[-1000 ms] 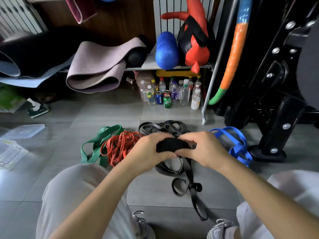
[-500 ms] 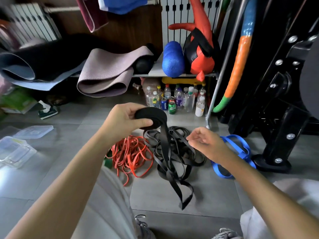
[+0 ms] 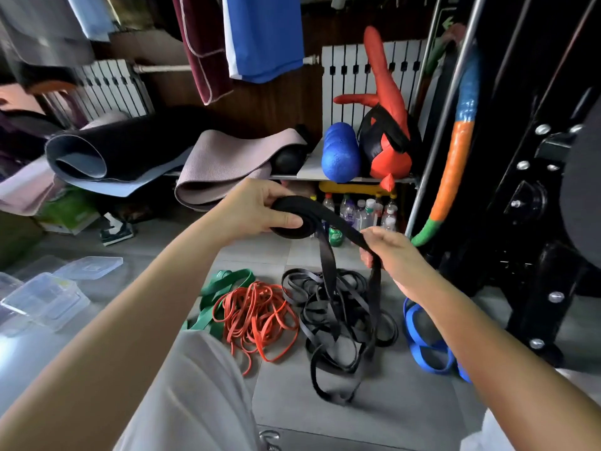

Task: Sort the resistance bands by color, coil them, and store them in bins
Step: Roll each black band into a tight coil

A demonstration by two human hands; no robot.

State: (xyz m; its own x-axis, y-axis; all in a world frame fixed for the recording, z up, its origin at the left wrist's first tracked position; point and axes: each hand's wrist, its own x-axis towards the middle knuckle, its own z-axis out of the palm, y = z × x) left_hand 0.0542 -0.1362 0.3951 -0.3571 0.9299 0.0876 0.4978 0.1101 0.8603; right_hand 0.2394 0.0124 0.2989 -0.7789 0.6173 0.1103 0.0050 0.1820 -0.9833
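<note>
left hand [image 3: 257, 209]: fingers grip part-wound black coil [image 3: 292, 216]
right hand [image 3: 387, 252]: fingers pinch its tail
done: colours separated
todo: coiling, bins [image 3: 45, 297] at 9 o'clock

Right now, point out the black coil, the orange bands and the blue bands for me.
black coil [image 3: 304, 209], head view, upper curve of the rolled part.
orange bands [image 3: 253, 307], head view, dense middle of the pile on the floor.
blue bands [image 3: 410, 327], head view, left arc of the loop.

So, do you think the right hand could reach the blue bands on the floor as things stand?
Probably yes: the blue bands lie close under the right hand with nothing between, but it pinches the black band and would need to let go first.
</note>
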